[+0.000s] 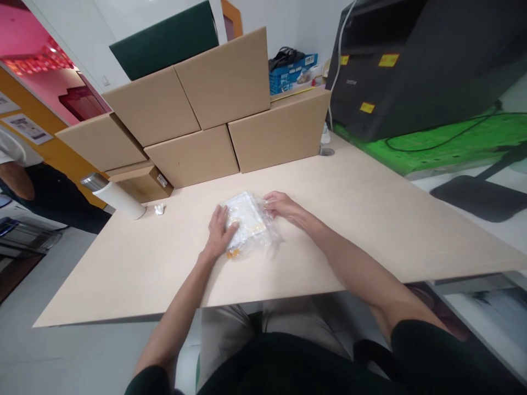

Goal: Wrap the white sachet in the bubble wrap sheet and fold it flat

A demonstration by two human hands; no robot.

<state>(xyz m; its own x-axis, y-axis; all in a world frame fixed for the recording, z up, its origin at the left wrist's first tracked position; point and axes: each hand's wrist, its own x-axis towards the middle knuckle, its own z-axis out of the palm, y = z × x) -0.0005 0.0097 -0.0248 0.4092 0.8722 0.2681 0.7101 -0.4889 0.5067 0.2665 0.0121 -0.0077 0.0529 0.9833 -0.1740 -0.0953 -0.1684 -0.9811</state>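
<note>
A flat white package (247, 214) in clear bubble wrap lies on the wooden table in front of me. Bits of yellow-orange tape show along its lower part. My left hand (219, 233) grips its left side, with the thumb over the top and the fingers along the edge. At the right edge, my right hand (282, 205) has its fingers closed on the loose clear wrap (272, 230). What is inside the wrap cannot be made out clearly.
Stacked cardboard boxes (191, 158) line the table's back edge. To the left stand a white bottle (119, 198) and a crumpled scrap (159, 209). A large black printer (387, 71) sits at the right on a green surface. Another person (37, 181) stands far left.
</note>
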